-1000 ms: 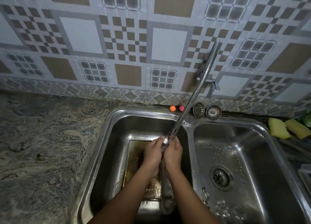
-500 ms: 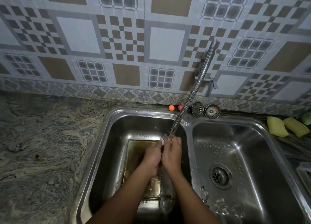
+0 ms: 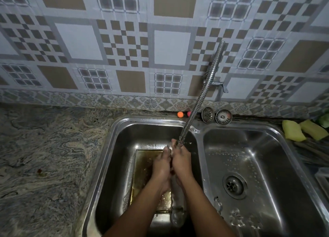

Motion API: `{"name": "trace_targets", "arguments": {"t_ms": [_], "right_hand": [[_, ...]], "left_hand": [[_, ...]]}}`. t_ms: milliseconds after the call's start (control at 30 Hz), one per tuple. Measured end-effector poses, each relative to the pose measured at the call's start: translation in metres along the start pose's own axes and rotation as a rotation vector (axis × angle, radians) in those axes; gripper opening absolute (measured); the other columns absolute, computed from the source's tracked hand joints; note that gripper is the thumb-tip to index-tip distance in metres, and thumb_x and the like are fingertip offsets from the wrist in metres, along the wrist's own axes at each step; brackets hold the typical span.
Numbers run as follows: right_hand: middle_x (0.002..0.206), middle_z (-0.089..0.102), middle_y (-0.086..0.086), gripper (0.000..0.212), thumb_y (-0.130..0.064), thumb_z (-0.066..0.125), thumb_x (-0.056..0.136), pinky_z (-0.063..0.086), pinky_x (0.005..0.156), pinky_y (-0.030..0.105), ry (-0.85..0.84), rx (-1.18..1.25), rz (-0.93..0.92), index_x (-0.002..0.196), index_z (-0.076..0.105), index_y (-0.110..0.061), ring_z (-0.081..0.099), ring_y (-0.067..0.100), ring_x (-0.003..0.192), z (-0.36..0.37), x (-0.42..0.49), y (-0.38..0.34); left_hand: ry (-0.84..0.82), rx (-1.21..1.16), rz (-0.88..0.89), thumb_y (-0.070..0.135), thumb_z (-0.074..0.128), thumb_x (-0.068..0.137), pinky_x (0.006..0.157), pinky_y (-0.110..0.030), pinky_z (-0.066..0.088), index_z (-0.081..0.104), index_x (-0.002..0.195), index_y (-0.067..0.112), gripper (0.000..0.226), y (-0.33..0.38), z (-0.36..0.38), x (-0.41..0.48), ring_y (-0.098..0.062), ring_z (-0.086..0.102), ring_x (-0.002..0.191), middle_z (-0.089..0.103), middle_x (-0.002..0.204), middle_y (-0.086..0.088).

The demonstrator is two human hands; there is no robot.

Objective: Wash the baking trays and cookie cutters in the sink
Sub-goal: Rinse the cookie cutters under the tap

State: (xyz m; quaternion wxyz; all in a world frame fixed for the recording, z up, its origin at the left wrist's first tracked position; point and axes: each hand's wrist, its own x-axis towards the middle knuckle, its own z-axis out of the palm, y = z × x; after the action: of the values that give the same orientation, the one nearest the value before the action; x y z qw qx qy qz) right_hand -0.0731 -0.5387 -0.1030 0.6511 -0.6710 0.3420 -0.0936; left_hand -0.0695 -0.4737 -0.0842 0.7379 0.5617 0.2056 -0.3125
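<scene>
Left hand (image 3: 161,167) and right hand (image 3: 181,163) have pressed closer under the hose (image 3: 201,101)

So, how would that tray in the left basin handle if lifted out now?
The tray lies flat and looks wet, with brownish liquid on it, so it is probably slippery and might spill if tipped. It looks like thin metal with a low rim, so it is likely stiff and fairly light.

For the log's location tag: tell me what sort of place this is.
A home kitchen, most likely: a steel double-bowl sink set in a stone countertop, a flexible tap hose on the patterned tile wall, and yellow sponges beside the sink.
</scene>
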Motion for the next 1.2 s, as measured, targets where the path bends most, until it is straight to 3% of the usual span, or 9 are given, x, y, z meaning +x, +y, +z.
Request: {"name": "trace_targets", "arguments": {"t_ms": [100, 200, 367, 533, 667, 867, 967, 1067, 1200], "right_hand": [[0.077, 0.068, 0.008, 0.023, -0.031, 0.047, 0.1, 0.051, 0.066, 0.038, 0.03, 0.029, 0.031, 0.088, 0.064, -0.02, 0.064, 0.023, 0.071, 0.001, -0.002, -0.006], [0.083, 0.064, 0.013, 0.024, -0.025, 0.042, 0.102, 0.05, 0.067, 0.043, 0.122, -0.029, -0.097, 0.084, 0.057, -0.019, 0.063, 0.03, 0.076, 0.004, -0.006, -0.001], [0.072, 0.065, 0.002, 0.028, -0.02, 0.048, 0.101, 0.05, 0.059, 0.036, 0.159, -0.063, -0.233, 0.078, 0.061, -0.026, 0.063, 0.016, 0.067, 0.0, -0.014, 0.003], [0.072, 0.07, 0.005, 0.033, -0.022, 0.051, 0.102, 0.049, 0.055, 0.025, -0.015, 0.025, -0.21, 0.082, 0.067, -0.001, 0.066, 0.007, 0.063, -0.008, -0.019, -0.005], [0.067, 0.064, 0.003, 0.027, -0.019, 0.048, 0.102, 0.046, 0.051, 0.025, 0.033, -0.04, -0.197, 0.086, 0.064, -0.005, 0.057, 0.005, 0.054, -0.009, -0.018, 0.002], [0.065, 0.057, -0.002, 0.028, -0.015, 0.051, 0.099, 0.036, 0.052, 0.027, 0.196, -0.207, -0.273, 0.072, 0.056, -0.017, 0.051, 0.008, 0.054, -0.009, -0.009, 0.003], [0.093, 0.061, -0.005, 0.022, -0.019, 0.045, 0.102, 0.05, 0.07, 0.026, 0.081, -0.114, -0.304, 0.09, 0.063, -0.023, 0.061, 0.006, 0.081, -0.001, -0.015, 0.003], [0.114, 0.059, -0.014, 0.024, -0.024, 0.043, 0.104, 0.045, 0.086, 0.009, -0.002, -0.105, -0.313, 0.113, 0.065, -0.022, 0.056, -0.008, 0.104, 0.0, -0.019, 0.005], [0.08, 0.069, -0.003, 0.024, -0.02, 0.051, 0.101, 0.048, 0.059, 0.018, 0.064, -0.043, -0.278, 0.089, 0.071, -0.015, 0.064, 0.004, 0.069, -0.002, -0.016, 0.002]], "left_hand": [[0.025, -0.051, -0.036, 0.046, 0.05, 0.1, 0.078, -0.041, 0.056, 0.071, 0.107, 0.008, 0.044, -0.005, 0.0, 0.002, -0.029, 0.072, 0.085, 0.075, 0.099, -0.017], [0.056, -0.069, -0.062, 0.045, 0.054, 0.098, 0.071, -0.04, 0.056, 0.068, 0.105, -0.001, 0.049, 0.0, 0.001, 0.007, -0.03, 0.07, 0.079, 0.074, 0.092, -0.016], [-0.108, -0.123, -0.05, 0.038, 0.065, 0.09, 0.097, -0.043, 0.053, 0.071, 0.111, 0.003, 0.041, 0.005, -0.001, -0.001, -0.029, 0.071, 0.102, 0.074, 0.107, -0.019], [-0.129, -0.094, -0.192, 0.06, 0.037, 0.099, 0.073, -0.033, 0.044, 0.071, 0.115, 0.011, 0.062, 0.01, -0.014, 0.011, -0.015, 0.063, 0.069, 0.066, 0.07, -0.001], [-0.063, 0.095, -0.178, 0.053, 0.039, 0.101, 0.058, -0.027, 0.041, 0.07, 0.098, 0.007, 0.056, 0.005, -0.013, 0.01, -0.012, 0.053, 0.055, 0.061, 0.061, 0.002], [-0.072, 0.169, 0.044, 0.053, 0.064, 0.088, 0.05, -0.021, 0.042, 0.077, 0.096, 0.015, 0.041, 0.001, -0.006, 0.006, -0.011, 0.061, 0.057, 0.073, 0.073, -0.002], [-0.051, 0.067, 0.004, 0.05, 0.055, 0.096, 0.058, -0.025, 0.05, 0.076, 0.099, 0.009, 0.046, 0.004, -0.008, 0.007, -0.016, 0.07, 0.069, 0.075, 0.083, -0.009], [-0.084, -0.106, -0.124, 0.047, 0.04, 0.103, 0.077, -0.033, 0.053, 0.071, 0.11, 0.004, 0.053, 0.005, -0.011, 0.008, -0.026, 0.07, 0.1, 0.076, 0.1, -0.015], [-0.102, -0.124, -0.141, 0.042, 0.038, 0.104, 0.066, -0.031, 0.051, 0.069, 0.108, 0.006, 0.048, -0.002, -0.012, 0.002, -0.019, 0.069, 0.079, 0.076, 0.085, -0.009]]}}
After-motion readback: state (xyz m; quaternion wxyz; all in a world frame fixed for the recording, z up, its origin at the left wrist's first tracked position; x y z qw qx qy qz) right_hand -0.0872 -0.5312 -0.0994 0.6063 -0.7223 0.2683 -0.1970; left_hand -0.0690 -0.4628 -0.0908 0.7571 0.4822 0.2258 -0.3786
